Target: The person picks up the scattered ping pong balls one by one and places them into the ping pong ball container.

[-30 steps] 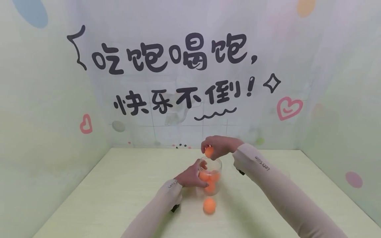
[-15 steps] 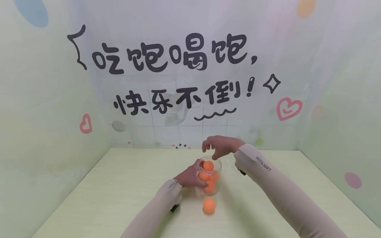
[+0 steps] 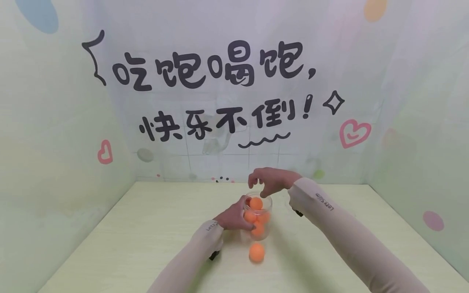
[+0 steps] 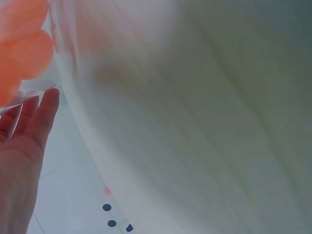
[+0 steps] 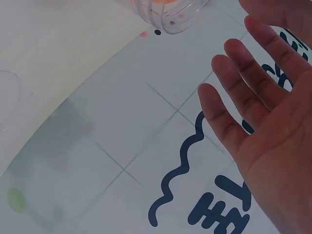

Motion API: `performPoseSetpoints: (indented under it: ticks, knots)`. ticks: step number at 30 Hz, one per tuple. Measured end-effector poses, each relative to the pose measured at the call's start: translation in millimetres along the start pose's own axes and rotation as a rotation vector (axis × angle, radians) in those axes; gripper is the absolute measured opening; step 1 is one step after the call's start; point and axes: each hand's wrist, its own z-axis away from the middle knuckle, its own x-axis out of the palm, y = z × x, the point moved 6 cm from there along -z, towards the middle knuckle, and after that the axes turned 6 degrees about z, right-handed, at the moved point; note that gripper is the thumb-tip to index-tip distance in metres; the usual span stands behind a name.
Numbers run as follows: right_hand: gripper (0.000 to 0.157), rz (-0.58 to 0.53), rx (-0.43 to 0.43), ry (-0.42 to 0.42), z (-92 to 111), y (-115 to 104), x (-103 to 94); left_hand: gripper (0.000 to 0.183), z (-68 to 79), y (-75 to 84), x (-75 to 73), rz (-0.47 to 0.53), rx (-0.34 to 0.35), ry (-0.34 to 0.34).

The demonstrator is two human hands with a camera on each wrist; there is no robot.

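My left hand (image 3: 236, 215) grips a clear plastic jar (image 3: 270, 232) from its left side, thumb across the front. Several orange ping-pong balls (image 3: 256, 204) are inside, the top one just under the rim. In the left wrist view the fingers (image 4: 45, 114) reach along the jar's wall below the orange balls (image 4: 36, 53). Above the jar's mouth hovers my right hand (image 3: 275, 180), thumb and fingers apart and holding nothing. The right wrist view shows that hand (image 5: 273, 117) near the jar's ridged neck (image 5: 168, 19). One more orange ball (image 3: 257, 252) lies on the table in front of the jar.
The pale table (image 3: 157, 240) is enclosed by printed walls at the back and both sides. A clear round rim (image 5: 17, 92), like a lid, lies on the table in the right wrist view. Both forearms, in light sleeves (image 3: 348, 236), reach in from the front.
My right hand has let go of an orange ball, which dropped into the jar and now sits on top of the others. The left hand and the jar have stayed in place.
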Motion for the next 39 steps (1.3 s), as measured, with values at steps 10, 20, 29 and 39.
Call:
performPoseSetpoints:
  ticks: [10, 20, 29, 39]
  knots:
    - [0.032, 0.009, -0.024, 0.008, 6, -9, 1.7, 0.082, -0.3, 0.1, -0.8, -0.017, -0.008, 0.004]
    - [0.032, -0.027, -0.096, 0.045, 18, -26, 2.2, 0.082, -0.7, -1.8, -1.7, -0.045, -0.005, 0.007]
    - [0.032, -0.065, -0.126, 0.054, 28, -39, 12.6, 0.080, -1.1, 3.2, 0.3, 0.024, 0.054, -0.031]
    - [0.033, -0.051, -0.239, 0.062, 34, -55, 25.1, 0.073, 1.5, 5.3, 1.0, -0.029, 0.059, -0.018]
